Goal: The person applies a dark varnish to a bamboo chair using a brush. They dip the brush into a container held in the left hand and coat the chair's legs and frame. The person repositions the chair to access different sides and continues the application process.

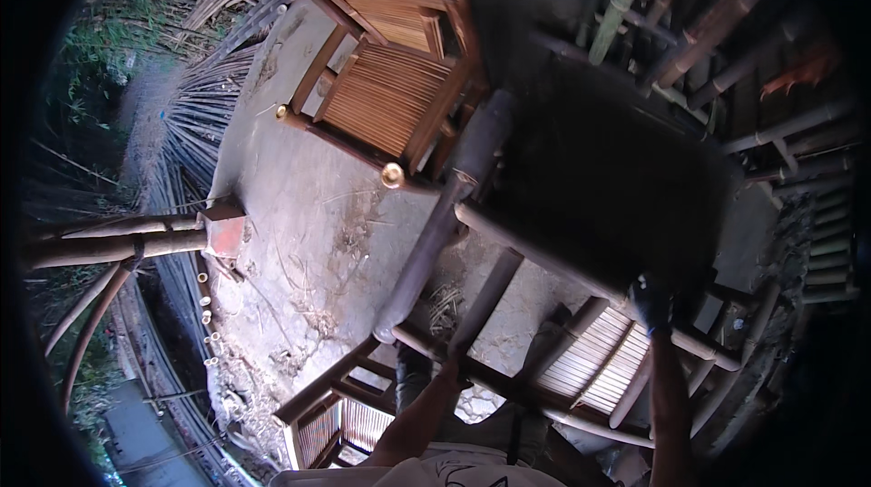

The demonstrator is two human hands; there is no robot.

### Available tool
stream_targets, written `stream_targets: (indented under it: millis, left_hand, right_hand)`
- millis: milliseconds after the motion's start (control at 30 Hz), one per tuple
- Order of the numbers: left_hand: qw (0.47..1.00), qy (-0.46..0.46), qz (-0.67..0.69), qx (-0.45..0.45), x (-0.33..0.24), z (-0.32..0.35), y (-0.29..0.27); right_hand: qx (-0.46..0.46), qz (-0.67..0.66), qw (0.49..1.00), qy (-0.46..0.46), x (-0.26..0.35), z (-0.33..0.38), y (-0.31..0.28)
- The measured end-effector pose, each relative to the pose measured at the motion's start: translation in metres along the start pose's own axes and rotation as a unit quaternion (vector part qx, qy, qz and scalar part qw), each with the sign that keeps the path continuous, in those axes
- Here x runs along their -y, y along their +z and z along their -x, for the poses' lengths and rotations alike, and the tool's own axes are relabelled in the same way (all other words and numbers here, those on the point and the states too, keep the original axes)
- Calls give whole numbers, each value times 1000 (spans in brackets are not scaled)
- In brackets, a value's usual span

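I hold a dark bamboo chair frame [435, 233], tilted over the concrete floor, its pale slatted seat [599, 360] facing up. My left hand [451, 367] grips a lower bamboo rail of the frame near its middle. Wearing a dark glove, my right hand [651, 303] grips the long top rail [544, 256] on the right side. Both forearms come in from the bottom edge.
A finished bamboo chair [390, 92] stands on the concrete floor [308, 242] ahead. Another bamboo piece [327, 423] lies at the lower left. A bamboo post on a red block [222, 228] and piles of bamboo poles [195, 124] line the left. Stacked poles [726, 52] fill the right.
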State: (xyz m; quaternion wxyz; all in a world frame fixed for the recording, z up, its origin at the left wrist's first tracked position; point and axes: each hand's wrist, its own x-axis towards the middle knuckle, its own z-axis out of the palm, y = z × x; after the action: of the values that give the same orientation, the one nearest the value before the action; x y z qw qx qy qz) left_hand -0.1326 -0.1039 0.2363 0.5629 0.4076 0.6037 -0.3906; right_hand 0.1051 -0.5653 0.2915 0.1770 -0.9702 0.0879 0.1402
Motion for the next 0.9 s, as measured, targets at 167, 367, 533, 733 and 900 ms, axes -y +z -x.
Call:
stream_targets:
  millis: [167, 367, 533, 733, 900]
  left_hand:
    - [905, 35, -347, 241, -94, 7, -87]
    - [971, 127, -96, 176, -277, 79, -249]
    - [977, 188, -24, -93, -271, 47, -483]
    - [928, 80, -282, -231, -249, 48, -608]
    - [976, 97, -40, -193, -349, 102, -608]
  right_hand:
    - [-33, -48, 998, -30, 181, 141, 29]
    - [94, 25, 994, -53, 302, 179, 16]
    - [22, -85, 994, -61, 448, 96, -33]
    - [-104, -78, 976, -177, 462, 38, 1]
    - [-87, -44, 993, -70, 530, -60, -56]
